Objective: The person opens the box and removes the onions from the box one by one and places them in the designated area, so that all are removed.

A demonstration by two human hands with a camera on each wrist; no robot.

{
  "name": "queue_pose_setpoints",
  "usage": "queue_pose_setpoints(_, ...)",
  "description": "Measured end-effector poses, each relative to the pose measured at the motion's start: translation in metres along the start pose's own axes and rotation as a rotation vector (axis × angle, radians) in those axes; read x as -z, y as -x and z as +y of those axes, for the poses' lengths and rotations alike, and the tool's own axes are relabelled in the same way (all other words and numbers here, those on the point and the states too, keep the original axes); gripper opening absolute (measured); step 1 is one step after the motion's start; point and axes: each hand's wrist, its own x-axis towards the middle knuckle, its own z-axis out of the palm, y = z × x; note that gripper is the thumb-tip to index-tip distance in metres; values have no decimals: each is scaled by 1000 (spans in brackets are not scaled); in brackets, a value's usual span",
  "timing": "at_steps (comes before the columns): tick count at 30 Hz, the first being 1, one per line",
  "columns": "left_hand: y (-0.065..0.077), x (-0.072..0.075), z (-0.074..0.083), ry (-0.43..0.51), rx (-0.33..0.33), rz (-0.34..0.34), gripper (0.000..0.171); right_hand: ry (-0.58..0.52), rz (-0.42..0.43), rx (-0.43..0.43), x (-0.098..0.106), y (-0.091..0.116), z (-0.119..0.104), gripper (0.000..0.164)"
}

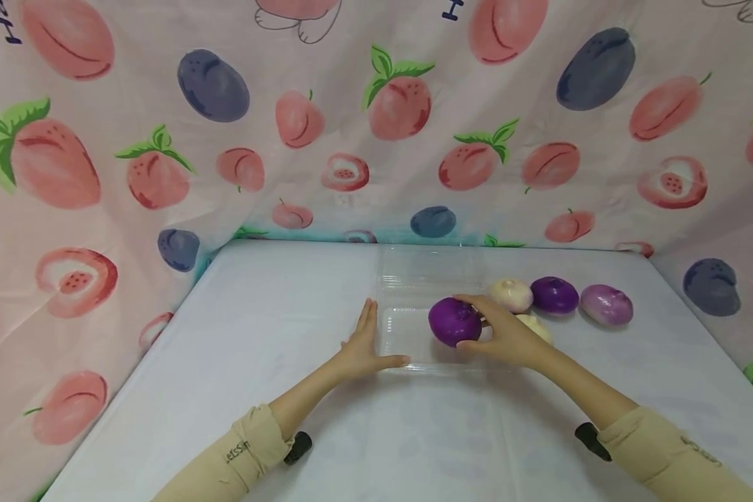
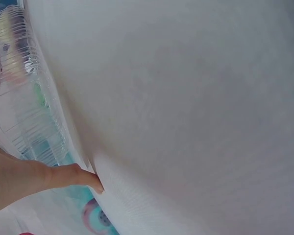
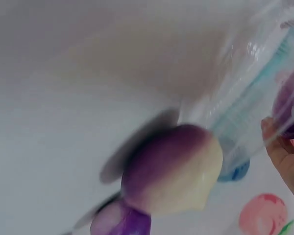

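Observation:
A clear plastic clamshell box (image 1: 408, 335) lies on the table with its lid folded back. My right hand (image 1: 508, 335) holds a purple onion (image 1: 452, 322) between thumb and fingers, over the right part of the box. In the right wrist view, the held onion (image 3: 291, 105) shows at the right edge, behind clear plastic. My left hand (image 1: 359, 352) rests along the box's left side, fingers straight and thumb stretched along the front rim. The left wrist view shows one finger of the left hand (image 2: 34, 178) by the ribbed box wall (image 2: 36, 112).
Right of the box sit a cream onion (image 1: 511, 295), a dark purple onion (image 1: 555, 295) and a lilac onion (image 1: 607, 305). Another pale onion (image 1: 535, 328) is partly hidden behind my right hand. A fruit-printed cloth (image 1: 351, 104) hangs behind the white table (image 1: 276, 314).

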Motion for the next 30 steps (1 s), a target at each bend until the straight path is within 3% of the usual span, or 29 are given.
queue_pose_setpoints(14,1,1,0,5,-9,-1,119,29,55,-20,46,26,5,72)
queue_pose_setpoints(30,0,1,1,-4,4,-15,119,100,72,-96,77,59,26,72)
